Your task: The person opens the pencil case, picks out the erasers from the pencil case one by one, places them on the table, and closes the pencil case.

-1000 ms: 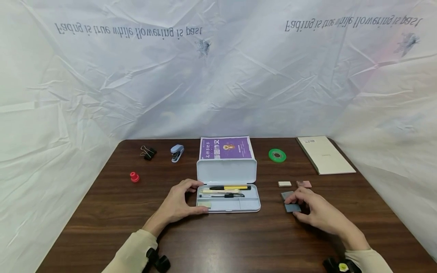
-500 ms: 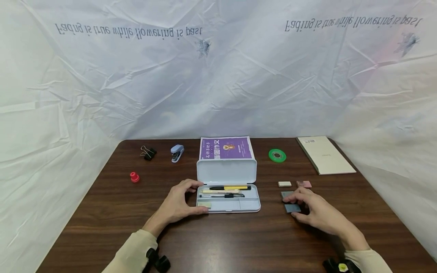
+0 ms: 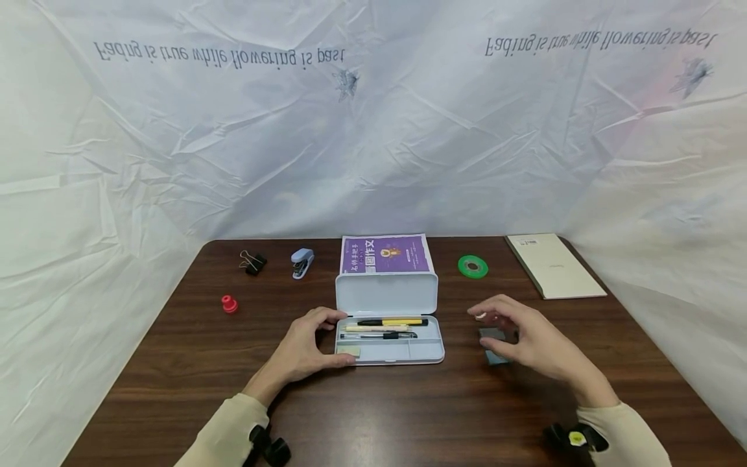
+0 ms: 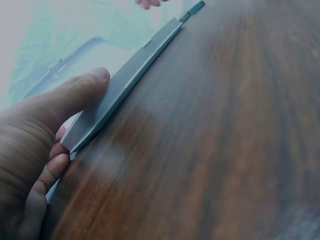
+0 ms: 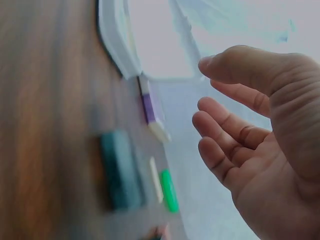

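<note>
My left hand [image 3: 303, 344] grips the left end of an open white pencil case [image 3: 428, 352], thumb on the front edge and fingers at the back corner. Inside the case lie several pens [image 3: 385, 329] and a pale green eraser [image 3: 349, 351]. To the right, my right hand [image 3: 533, 337] hovers with loosely bent fingers, holding nothing, as the right wrist view [image 5: 270, 130] also shows. Below its fingers are two grey-blue blocks [image 3: 492, 333], blurred in the right wrist view. A white eraser [image 3: 481, 316] shows partly by the fingertips. The pink eraser is hidden behind the hand.
Behind the case lies a purple booklet [image 3: 385, 253]. A green tape roll [image 3: 473, 266] and a cream notebook [image 3: 557, 266] lie at the back right. On the left are a stapler [image 3: 301, 263], a black binder clip [image 3: 253, 263] and a red piece [image 3: 229, 303].
My right hand has lifted off the grey-blue blocks and shifted up and slightly back, over the white and pink erasers. My left hand keeps its grip on the pencil case.
</note>
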Demonstrator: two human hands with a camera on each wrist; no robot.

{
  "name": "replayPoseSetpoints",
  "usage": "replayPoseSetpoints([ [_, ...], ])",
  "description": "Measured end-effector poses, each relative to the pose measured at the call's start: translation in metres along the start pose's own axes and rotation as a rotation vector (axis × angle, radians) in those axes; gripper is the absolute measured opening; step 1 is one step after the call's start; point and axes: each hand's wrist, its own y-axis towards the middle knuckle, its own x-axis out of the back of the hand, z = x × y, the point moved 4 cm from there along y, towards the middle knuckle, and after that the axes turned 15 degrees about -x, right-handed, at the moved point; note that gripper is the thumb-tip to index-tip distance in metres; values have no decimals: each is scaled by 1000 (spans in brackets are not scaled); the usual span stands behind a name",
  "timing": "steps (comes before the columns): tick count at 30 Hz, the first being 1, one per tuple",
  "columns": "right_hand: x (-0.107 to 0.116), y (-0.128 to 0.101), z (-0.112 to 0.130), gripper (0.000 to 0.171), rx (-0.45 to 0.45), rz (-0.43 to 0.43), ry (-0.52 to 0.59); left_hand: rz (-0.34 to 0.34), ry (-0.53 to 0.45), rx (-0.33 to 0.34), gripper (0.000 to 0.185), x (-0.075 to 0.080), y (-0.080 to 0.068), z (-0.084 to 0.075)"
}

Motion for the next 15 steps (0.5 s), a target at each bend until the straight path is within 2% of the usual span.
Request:
replayPoseSetpoints([
  [6,-13,28,27,48,-15,104,63,-3,0,-7,80,0,0,0],
  [11,-31,49,52,48,42,187,137,0,-3,-6,80,0,1,1],
  [15,-48,63,70,47,85,225,139,0,0,-1,80,0,0,1],
])
